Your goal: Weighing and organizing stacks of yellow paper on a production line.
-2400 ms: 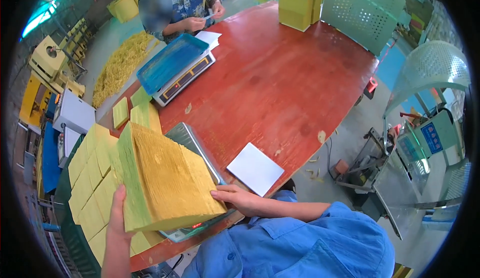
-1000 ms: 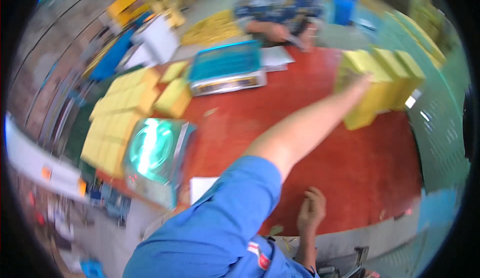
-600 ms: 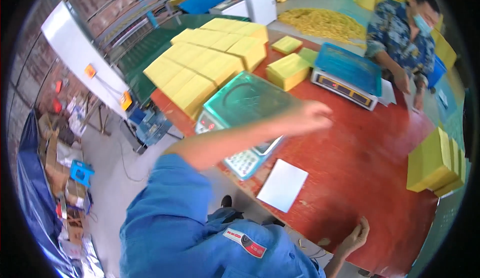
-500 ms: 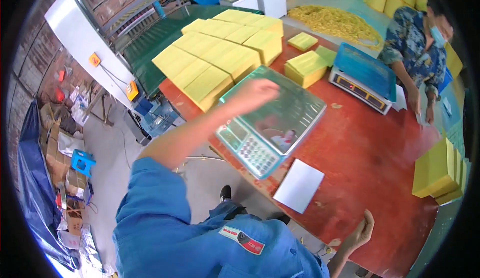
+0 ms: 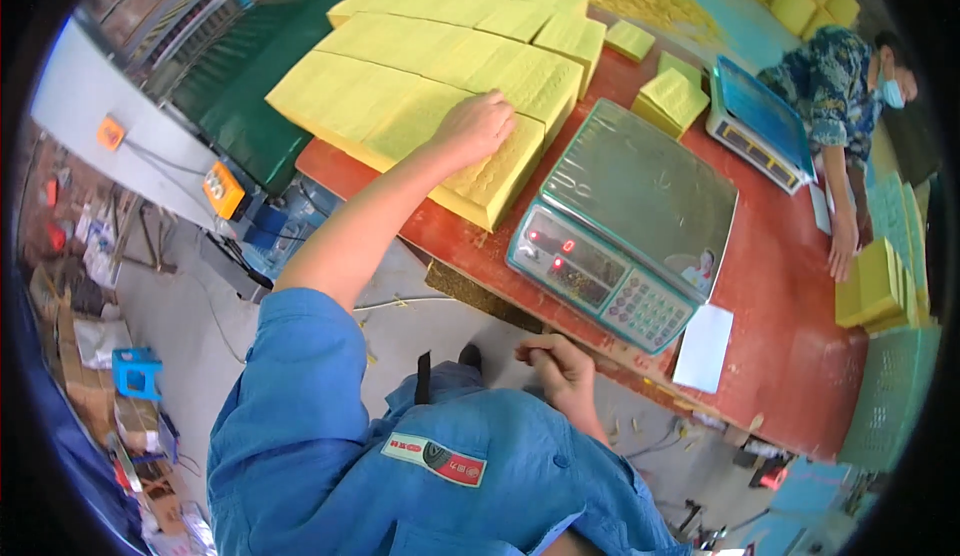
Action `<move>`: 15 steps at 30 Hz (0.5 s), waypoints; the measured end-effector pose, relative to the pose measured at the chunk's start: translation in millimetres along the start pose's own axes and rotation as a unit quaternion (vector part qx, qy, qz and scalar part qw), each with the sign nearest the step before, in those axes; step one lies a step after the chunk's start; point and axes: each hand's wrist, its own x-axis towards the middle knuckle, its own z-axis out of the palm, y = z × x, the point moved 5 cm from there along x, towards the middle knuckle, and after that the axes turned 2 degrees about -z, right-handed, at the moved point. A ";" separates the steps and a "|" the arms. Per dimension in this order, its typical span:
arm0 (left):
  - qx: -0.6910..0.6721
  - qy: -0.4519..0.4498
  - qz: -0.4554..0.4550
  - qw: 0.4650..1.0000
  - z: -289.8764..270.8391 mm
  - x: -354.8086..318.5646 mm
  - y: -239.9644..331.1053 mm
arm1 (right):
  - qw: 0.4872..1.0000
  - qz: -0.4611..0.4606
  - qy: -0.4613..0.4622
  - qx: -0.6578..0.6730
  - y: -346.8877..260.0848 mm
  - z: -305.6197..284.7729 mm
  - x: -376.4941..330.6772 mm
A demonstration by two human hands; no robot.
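My left hand (image 5: 478, 128) reaches across to the near corner of the yellow paper stacks (image 5: 400, 76). Its fingers are curled down against the top of the nearest stack; what they pinch, if anything, is hidden. In front of my body, below the table edge, my right hand (image 5: 565, 371) is held with its fingers curled in and nothing showing in them. Right of the stacks stands a digital scale (image 5: 640, 186) with a bare metal pan, its red display lit. A white sheet of paper (image 5: 703, 348) lies at the scale's near right corner.
Small yellow paper blocks (image 5: 672, 103) and a second scale with a blue pan (image 5: 765, 121) stand farther back on the red table (image 5: 790, 336). A masked co-worker (image 5: 835, 86) reaches toward yellow bundles (image 5: 875, 286) at the right. A blue stool (image 5: 137, 372) stands on the floor at left.
My left hand has moved from above the scale's pan to the yellow stacks. My right hand has come from the table's right edge toward my body. The view has shifted.
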 end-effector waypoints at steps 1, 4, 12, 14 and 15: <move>0.031 0.010 -0.004 0.999 3.0 1.0 0.9 | 0.997 0.056 -0.023 0.038 11.5 12.5 -1.7; 0.023 0.095 0.032 0.995 2.1 -10.0 7.0 | 0.990 0.127 -0.054 0.030 43.2 36.4 -3.5; -0.043 0.004 0.029 0.999 -24.0 -77.8 34.0 | 0.907 0.214 -0.053 0.360 114.9 72.3 28.8; -0.071 -0.001 0.027 0.997 -35.4 -102.8 40.8 | 0.891 0.216 -0.054 0.394 115.2 81.6 46.3; -0.050 0.005 0.044 0.998 -45.7 -113.8 46.8 | 0.877 0.201 -0.076 0.431 106.2 88.1 55.5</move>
